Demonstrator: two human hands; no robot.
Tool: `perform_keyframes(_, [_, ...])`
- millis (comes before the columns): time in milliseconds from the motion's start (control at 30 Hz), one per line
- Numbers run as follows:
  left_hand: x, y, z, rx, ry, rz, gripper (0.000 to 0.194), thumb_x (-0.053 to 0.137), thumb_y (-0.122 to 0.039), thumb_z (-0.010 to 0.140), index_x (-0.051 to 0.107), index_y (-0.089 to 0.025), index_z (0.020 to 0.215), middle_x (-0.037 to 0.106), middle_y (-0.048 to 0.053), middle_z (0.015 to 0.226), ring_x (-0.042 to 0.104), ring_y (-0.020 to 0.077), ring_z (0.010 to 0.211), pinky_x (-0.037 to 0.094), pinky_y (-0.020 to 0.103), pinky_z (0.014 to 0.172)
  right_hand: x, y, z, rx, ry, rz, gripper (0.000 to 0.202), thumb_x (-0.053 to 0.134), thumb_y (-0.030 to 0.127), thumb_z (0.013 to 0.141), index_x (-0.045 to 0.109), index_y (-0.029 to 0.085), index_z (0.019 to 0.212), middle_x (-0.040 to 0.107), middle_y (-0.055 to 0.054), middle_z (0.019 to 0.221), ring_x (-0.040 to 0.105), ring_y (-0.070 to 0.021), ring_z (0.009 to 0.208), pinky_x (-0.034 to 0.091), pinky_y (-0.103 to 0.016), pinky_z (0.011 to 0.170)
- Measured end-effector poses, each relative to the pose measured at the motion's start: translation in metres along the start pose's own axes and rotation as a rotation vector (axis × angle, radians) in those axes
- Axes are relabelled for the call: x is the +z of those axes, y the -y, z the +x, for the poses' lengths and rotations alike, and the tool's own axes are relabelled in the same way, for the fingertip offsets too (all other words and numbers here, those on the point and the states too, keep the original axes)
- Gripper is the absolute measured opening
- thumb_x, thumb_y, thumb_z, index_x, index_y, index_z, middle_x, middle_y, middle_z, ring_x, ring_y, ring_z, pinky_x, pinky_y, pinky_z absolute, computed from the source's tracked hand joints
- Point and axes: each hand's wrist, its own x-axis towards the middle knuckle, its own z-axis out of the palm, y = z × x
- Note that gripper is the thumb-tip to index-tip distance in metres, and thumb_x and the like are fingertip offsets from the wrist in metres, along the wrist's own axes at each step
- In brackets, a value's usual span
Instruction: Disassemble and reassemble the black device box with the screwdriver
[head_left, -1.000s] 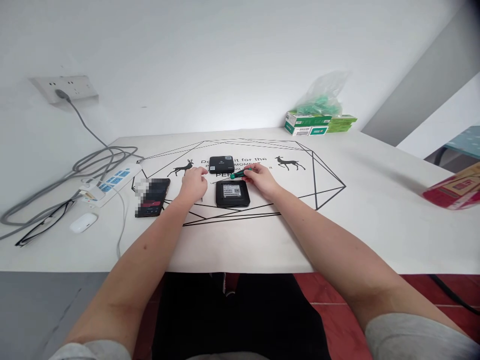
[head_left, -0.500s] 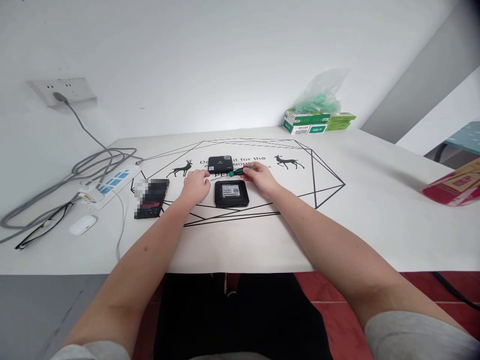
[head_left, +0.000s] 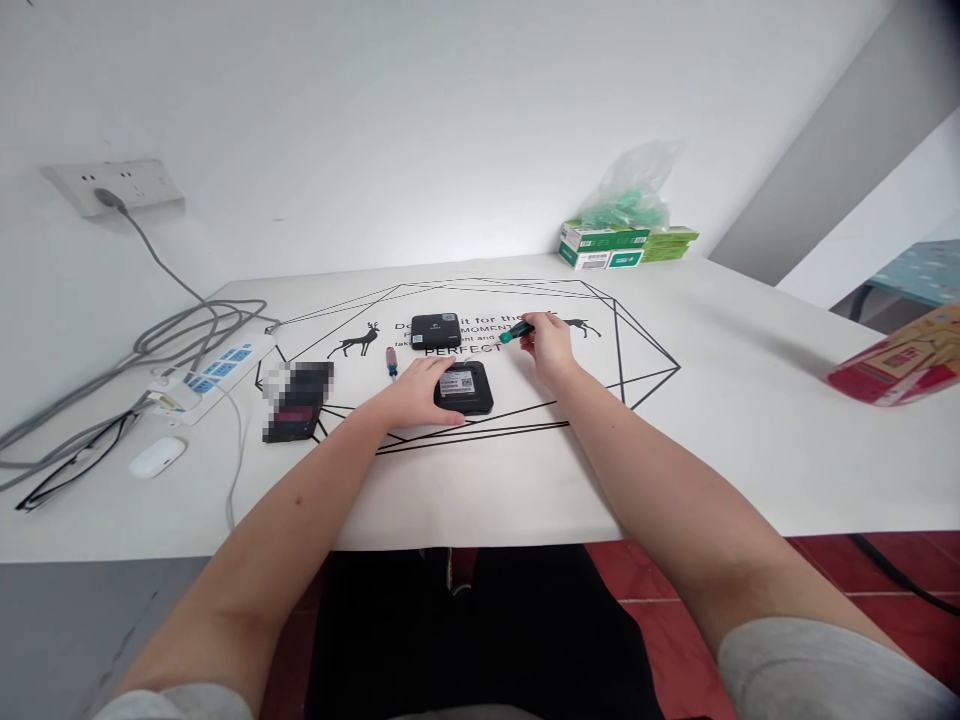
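Observation:
A flat black box with a white label lies on the table in front of me. My left hand grips it at the left side, thumb along the near edge and fingers along the far one. In my right hand is a green and black screwdriver, held up to the right of the box with its thin shaft pointing left. Just behind sits another black box with small stickers. A second screwdriver with a red and blue handle lies left of it, its lower part hidden by my left hand.
On the left are a phone, a power strip with grey cables, glasses and a white earbud case. Green and white boxes under a plastic bag stand at the back right. A red and yellow package is at far right.
My left hand has moved right onto the labelled box and gripped it, uncovering the red and blue screwdriver. My right hand has shifted right with the green screwdriver.

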Motion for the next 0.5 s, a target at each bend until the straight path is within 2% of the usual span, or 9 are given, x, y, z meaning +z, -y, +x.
perform_keyframes(233, [-0.0096, 0.0025, -0.0085, -0.036, -0.032, 0.031, 0.112, 0.09, -0.06, 0.073, 0.044, -0.028, 0.17, 0.049, 0.015, 0.167, 0.038, 0.0436, 0.161, 0.038, 0.055, 0.132, -0.002, -0.0032, 0.0041, -0.034, -0.004, -0.055, 0.011, 0.071, 0.028, 0.08, 0.062, 0.023, 0.076, 0.066, 0.0, 0.064, 0.05, -0.012, 0.052, 0.04, -0.027, 0.05])
perform_keyframes(400, [-0.0086, 0.0017, -0.0081, -0.019, -0.039, 0.012, 0.102, 0.089, -0.06, 0.076, 0.049, -0.032, 0.166, 0.052, 0.012, 0.163, 0.043, 0.0424, 0.157, 0.036, 0.056, 0.133, 0.0013, -0.0049, 0.0018, -0.056, 0.025, -0.085, 0.013, 0.072, 0.028, 0.081, 0.061, 0.024, 0.076, 0.063, 0.001, 0.062, 0.052, -0.0125, 0.051, 0.04, -0.028, 0.052])
perform_keyframes(500, [-0.0077, -0.0022, -0.007, -0.011, -0.042, -0.009, 0.105, 0.09, -0.059, 0.075, 0.049, -0.03, 0.167, 0.051, 0.012, 0.165, 0.041, 0.0424, 0.159, 0.035, 0.055, 0.134, 0.0013, -0.0044, 0.0012, -0.067, 0.02, -0.102, 0.011, 0.071, 0.027, 0.082, 0.062, 0.024, 0.076, 0.062, 0.002, 0.061, 0.051, -0.0126, 0.051, 0.039, -0.028, 0.052])
